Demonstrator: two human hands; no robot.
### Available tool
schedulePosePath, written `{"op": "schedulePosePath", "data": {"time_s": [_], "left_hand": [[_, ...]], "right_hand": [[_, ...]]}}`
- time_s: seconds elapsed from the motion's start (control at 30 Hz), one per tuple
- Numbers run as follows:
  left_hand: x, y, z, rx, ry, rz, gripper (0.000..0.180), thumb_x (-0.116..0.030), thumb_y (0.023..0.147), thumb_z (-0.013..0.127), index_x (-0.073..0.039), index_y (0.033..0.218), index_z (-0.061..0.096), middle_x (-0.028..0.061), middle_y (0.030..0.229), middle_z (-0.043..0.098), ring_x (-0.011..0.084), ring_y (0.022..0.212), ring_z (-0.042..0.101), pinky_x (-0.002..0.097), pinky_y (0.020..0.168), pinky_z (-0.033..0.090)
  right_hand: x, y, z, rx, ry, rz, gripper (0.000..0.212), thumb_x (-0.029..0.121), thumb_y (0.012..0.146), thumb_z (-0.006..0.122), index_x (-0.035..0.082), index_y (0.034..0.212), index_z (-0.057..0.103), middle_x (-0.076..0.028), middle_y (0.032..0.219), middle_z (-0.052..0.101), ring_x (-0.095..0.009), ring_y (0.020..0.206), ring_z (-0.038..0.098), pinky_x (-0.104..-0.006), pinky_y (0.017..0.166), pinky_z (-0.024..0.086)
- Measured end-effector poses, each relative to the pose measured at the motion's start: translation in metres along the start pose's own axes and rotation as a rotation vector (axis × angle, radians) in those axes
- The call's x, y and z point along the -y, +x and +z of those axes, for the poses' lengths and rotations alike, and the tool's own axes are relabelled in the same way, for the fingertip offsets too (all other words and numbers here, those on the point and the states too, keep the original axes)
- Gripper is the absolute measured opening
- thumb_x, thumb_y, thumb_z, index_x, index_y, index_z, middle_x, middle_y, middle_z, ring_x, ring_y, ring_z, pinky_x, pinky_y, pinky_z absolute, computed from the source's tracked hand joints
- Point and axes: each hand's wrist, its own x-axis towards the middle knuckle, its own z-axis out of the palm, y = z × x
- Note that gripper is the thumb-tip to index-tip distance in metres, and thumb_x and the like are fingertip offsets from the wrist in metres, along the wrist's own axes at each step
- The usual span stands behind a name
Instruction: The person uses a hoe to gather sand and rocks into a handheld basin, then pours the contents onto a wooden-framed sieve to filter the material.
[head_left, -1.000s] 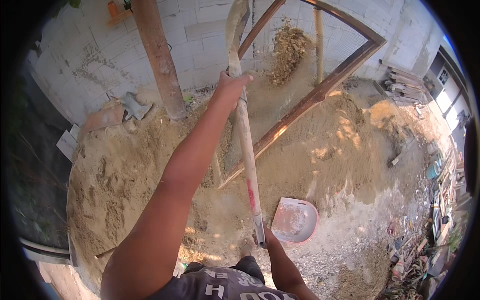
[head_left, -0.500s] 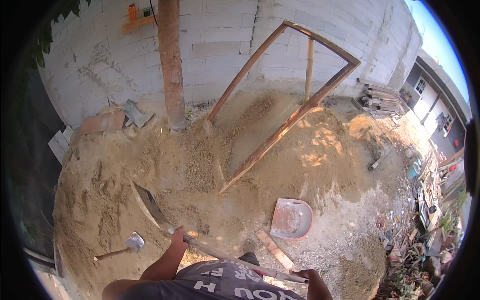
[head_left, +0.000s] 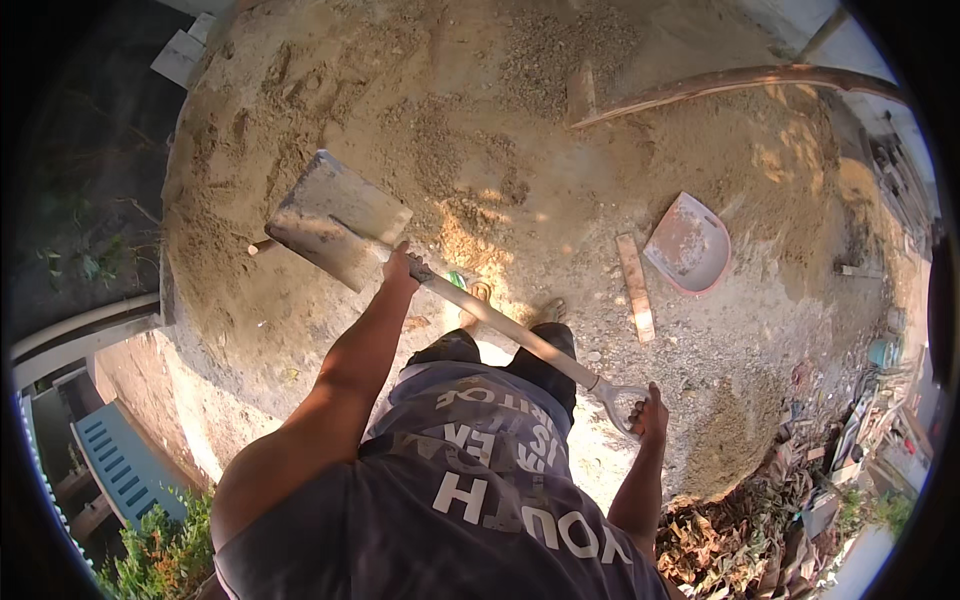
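Note:
A shovel (head_left: 515,332) slants across the front of my body, its flat metal blade (head_left: 335,215) off to the left and smeared with dirt. My left hand (head_left: 403,265) is wrapped round the shaft close to the blade. At the other end, my right hand (head_left: 650,415) grips the D-shaped handle. The blade's broad face shows, with no heap of sand on it. From behind its left edge pokes the end of a short wooden handle (head_left: 262,246); the rest of that tool is hidden by the blade.
Sandy ground (head_left: 400,130) spreads ahead, with gravel patches. Right of my feet lie a short plank (head_left: 634,285) and a pink-rimmed scoop-shaped pan (head_left: 690,245). A wooden frame (head_left: 720,88) leans at the far right. Dry leaves (head_left: 720,550) and scrap wood line the right edge; a blue slatted panel (head_left: 125,465) is lower left.
My view has tipped downward toward my body and feet. The shovel blade has turned from nearly edge-on to showing its broad face, and now covers most of the short-handled tool. Both hands keep their hold.

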Motion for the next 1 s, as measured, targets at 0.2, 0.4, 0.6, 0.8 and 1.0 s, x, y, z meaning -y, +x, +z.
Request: {"op": "schedulePosePath", "data": {"time_s": [0.2, 0.4, 0.6, 0.8, 1.0], "left_hand": [[0.125, 0.058, -0.033, 0.031, 0.090, -0.110, 0.014, -0.014, 0.086, 0.065, -0.011, 0.088, 0.051, 0.0048, 0.068, 0.048, 0.0227, 0.059, 0.050, 0.0435, 0.054, 0.047], [0.363, 0.182, -0.030, 0.109, 0.179, -0.429, 0.014, -0.014, 0.084, 0.065, -0.011, 0.089, 0.053, 0.0062, 0.073, 0.054, 0.0218, 0.064, 0.057, 0.0395, 0.058, 0.051], [0.587, 0.217, -0.024, 0.061, 0.302, -0.762, 0.015, -0.019, 0.082, 0.067, -0.008, 0.088, 0.058, 0.0081, 0.072, 0.059, 0.0244, 0.060, 0.060, 0.0398, 0.055, 0.051], [0.593, 0.300, -0.013, 0.102, 0.233, -0.742, 0.008, -0.012, 0.082, 0.061, -0.007, 0.086, 0.055, 0.0081, 0.068, 0.054, 0.0235, 0.058, 0.057, 0.0394, 0.052, 0.050], [0.422, 0.448, 0.029, 0.064, 0.272, -0.436, 0.013, -0.013, 0.085, 0.061, -0.003, 0.088, 0.055, 0.0088, 0.070, 0.054, 0.0254, 0.059, 0.058, 0.0409, 0.052, 0.050]], "right_hand": [[-0.096, 0.068, -0.081, 0.052, 0.165, 0.282, 0.045, 0.053, 0.089, 0.055, 0.016, 0.068, 0.040, 0.004, 0.051, 0.027, -0.013, 0.042, 0.028, -0.0328, 0.043, 0.029], [-0.156, 0.145, -0.136, -0.332, 0.209, 0.359, 0.045, 0.051, 0.091, 0.050, 0.016, 0.064, 0.042, 0.004, 0.046, 0.026, -0.013, 0.036, 0.028, -0.0274, 0.035, 0.023], [-0.228, 0.146, -0.214, -0.922, -0.081, 0.240, 0.039, 0.050, 0.089, 0.052, 0.012, 0.085, 0.062, 0.005, 0.055, 0.040, -0.007, 0.041, 0.035, -0.0230, 0.035, 0.023], [-0.248, 0.207, -0.184, -0.868, -0.093, 0.284, 0.037, 0.051, 0.086, 0.055, 0.015, 0.083, 0.058, 0.008, 0.057, 0.034, -0.007, 0.044, 0.029, -0.0218, 0.042, 0.025], [-0.244, 0.317, 0.013, -0.582, 0.128, 0.194, 0.046, 0.051, 0.091, 0.049, 0.018, 0.060, 0.037, 0.005, 0.046, 0.029, -0.008, 0.035, 0.029, -0.0255, 0.031, 0.018]]}}
